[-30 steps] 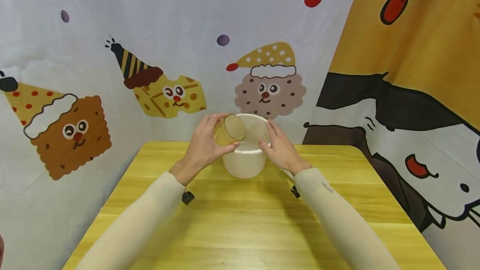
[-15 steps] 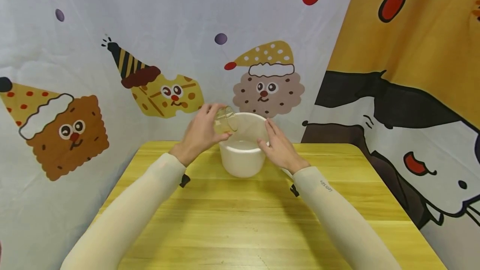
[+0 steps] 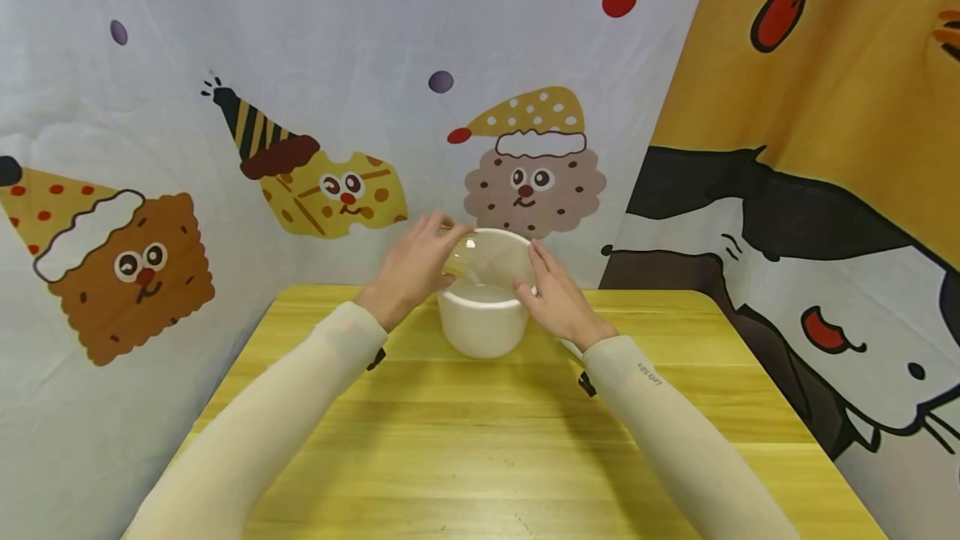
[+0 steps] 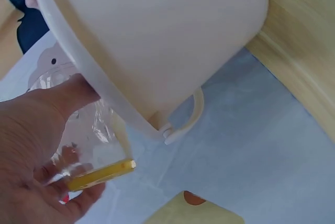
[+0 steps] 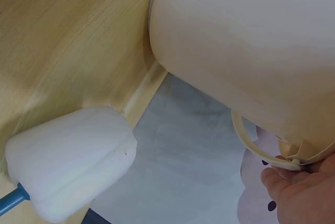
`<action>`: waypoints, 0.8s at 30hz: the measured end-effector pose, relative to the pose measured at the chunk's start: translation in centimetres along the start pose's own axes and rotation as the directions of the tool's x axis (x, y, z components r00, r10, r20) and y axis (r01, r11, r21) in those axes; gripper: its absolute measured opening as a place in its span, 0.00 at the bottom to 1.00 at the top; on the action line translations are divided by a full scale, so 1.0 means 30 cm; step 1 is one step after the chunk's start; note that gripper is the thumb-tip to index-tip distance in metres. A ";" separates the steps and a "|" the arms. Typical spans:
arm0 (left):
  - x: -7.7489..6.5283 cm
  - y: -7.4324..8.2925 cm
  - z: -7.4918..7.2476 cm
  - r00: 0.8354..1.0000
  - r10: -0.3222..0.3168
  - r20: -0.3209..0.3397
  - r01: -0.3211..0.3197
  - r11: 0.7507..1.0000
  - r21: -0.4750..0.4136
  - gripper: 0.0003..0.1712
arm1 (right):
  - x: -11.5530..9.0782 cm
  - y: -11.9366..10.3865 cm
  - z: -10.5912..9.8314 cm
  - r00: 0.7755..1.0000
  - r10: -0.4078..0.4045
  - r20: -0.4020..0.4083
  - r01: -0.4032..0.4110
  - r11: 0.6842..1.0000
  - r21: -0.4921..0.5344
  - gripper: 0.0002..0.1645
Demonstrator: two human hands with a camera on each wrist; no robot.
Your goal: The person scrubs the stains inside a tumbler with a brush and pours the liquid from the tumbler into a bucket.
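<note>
My left hand (image 3: 411, 267) grips a see-through, amber-tinted drinking glass (image 3: 459, 259), its mouth tipped over the left rim of a white bucket (image 3: 483, 332). In the left wrist view the glass's thick yellow base (image 4: 102, 176) lies near the fingertips, and the thumb is by the bucket's rim. Some liquid (image 3: 487, 293) shows inside the bucket, which stands upright. On its right side my right hand (image 3: 557, 297) holds the rim, thumb toward the inside and fingers along the outer side. The right wrist view shows those fingers beside the hinge of the bucket's handle (image 5: 251, 140).
A white sponge brush (image 5: 73, 161) with a blue handle (image 5: 11, 200) lies on the wooden table (image 3: 465, 457) to the bucket's right; my right wrist mostly hides it in the head view. A cloth backdrop (image 3: 360, 15) with cartoon figures hangs behind the table.
My left hand first drew the glass slightly left and up, then turned it further over so its mouth now points down into the bucket. The right hand stayed on the rim.
</note>
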State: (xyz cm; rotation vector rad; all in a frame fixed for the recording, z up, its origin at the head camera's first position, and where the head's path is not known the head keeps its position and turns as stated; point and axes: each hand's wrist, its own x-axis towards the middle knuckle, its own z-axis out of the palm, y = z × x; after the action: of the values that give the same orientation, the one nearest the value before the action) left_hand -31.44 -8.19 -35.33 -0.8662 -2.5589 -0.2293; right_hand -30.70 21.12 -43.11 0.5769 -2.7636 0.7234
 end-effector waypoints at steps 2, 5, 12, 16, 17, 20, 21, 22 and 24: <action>0.001 0.004 0.005 0.999 0.050 -0.005 -0.050 0.997 0.054 0.50 | -0.002 -0.001 0.001 1.000 0.003 0.001 -0.003 1.000 0.007 0.52; 0.001 0.006 0.013 0.991 0.129 -0.021 -0.125 0.984 0.126 0.50 | -0.004 -0.004 0.000 1.000 0.004 0.000 -0.004 1.000 0.019 0.52; 0.000 0.012 0.019 0.961 0.264 -0.084 -0.243 0.948 0.207 0.49 | -0.007 -0.004 0.002 1.000 0.005 -0.005 -0.005 1.000 0.024 0.53; 0.003 0.015 0.021 0.957 0.276 -0.090 -0.253 0.945 0.206 0.49 | -0.007 -0.004 0.002 1.000 0.012 -0.005 -0.011 0.999 0.033 0.53; 0.003 0.016 0.021 0.958 0.273 -0.090 -0.251 0.946 0.205 0.50 | -0.006 -0.003 0.002 1.000 0.012 -0.005 -0.012 0.999 0.032 0.53; 0.000 0.017 0.021 0.963 0.255 -0.087 -0.235 0.953 0.191 0.51 | -0.005 0.000 0.004 1.000 0.009 -0.010 -0.009 0.999 0.030 0.52; -0.001 0.016 0.022 0.966 0.243 -0.086 -0.226 0.958 0.175 0.52 | -0.004 0.001 0.006 1.000 0.008 -0.012 -0.008 1.000 0.029 0.52; -0.002 0.016 0.021 0.969 0.231 -0.090 -0.216 0.964 0.155 0.52 | -0.002 0.003 0.008 1.000 0.008 -0.015 -0.007 1.000 0.027 0.52; -0.003 0.017 0.021 0.975 0.198 -0.101 -0.188 0.977 0.103 0.52 | -0.002 0.005 0.009 1.000 0.009 -0.016 -0.008 1.000 0.027 0.52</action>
State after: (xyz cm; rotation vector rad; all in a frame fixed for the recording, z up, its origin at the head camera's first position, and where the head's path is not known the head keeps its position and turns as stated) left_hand -31.29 -7.66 -35.91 -1.0289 -2.3444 -0.0957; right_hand -30.75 21.12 -43.40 0.5625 -2.7466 0.7652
